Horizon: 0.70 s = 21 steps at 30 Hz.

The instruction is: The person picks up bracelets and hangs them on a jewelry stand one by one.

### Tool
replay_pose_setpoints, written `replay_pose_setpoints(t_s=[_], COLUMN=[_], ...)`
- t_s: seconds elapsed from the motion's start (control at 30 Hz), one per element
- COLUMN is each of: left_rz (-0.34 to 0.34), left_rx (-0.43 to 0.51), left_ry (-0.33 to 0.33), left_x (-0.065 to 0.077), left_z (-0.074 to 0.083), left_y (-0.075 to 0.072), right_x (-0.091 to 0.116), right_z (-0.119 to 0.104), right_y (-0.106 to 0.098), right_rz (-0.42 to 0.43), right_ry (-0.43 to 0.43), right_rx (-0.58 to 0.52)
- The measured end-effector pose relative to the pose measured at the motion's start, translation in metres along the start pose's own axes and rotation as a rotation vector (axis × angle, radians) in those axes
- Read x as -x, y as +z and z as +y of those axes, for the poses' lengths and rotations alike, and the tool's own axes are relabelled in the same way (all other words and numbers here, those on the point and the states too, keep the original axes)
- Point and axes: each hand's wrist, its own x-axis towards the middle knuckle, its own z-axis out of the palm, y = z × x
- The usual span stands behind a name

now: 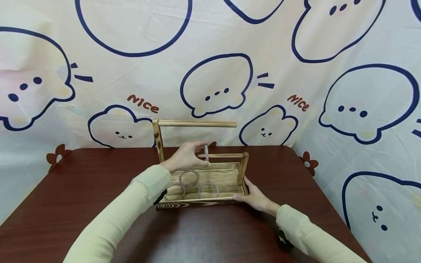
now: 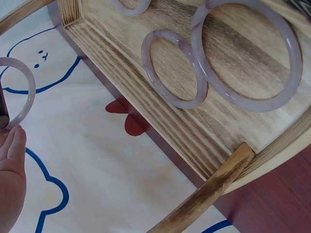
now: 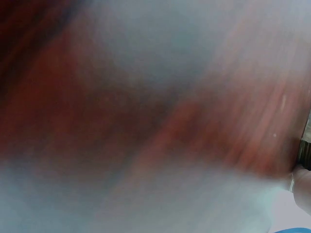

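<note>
My left hand pinches a pale translucent bangle between thumb and fingers. That bangle encircles the lower wooden rod near its free left end; the left wrist view shows the bangle and fingertips at its edge. My right hand grips the right front corner of the wooden display stand, thumb on the front rim. Three more bangles lie in the stand's tray: one at the back, one at the front left and one at the front middle.
A taller post on the stand's left carries an upper rod reaching right, above my left hand. The stand sits on a dark red-brown table. A patterned cloth hangs behind. The right wrist view is mostly blurred tabletop.
</note>
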Motion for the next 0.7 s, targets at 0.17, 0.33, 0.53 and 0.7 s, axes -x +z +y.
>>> replay_pose_setpoints(t_s=[0.17,0.33,0.53,0.7], left_rz=[-0.015,-0.033,-0.051,-0.074], left_rx=[0.006,0.012,0.017,-0.012], left_ry=[0.012,0.024,0.043,0.059], left_x=[-0.006,-0.012,-0.019,-0.023], left_z=[0.003,0.006,0.01,0.014], left_y=[0.002,0.006,0.011,0.015], right_x=[0.0,-0.001,0.0,0.0], right_z=[-0.001,-0.003,-0.003,-0.002], right_y=[-0.001,-0.002,-0.002,0.0], right_rz=[0.0,0.003,0.007,-0.005], right_ry=[-0.003,-0.004,0.0,0.006], right_rx=[0.003,0.003,-0.007,-0.008])
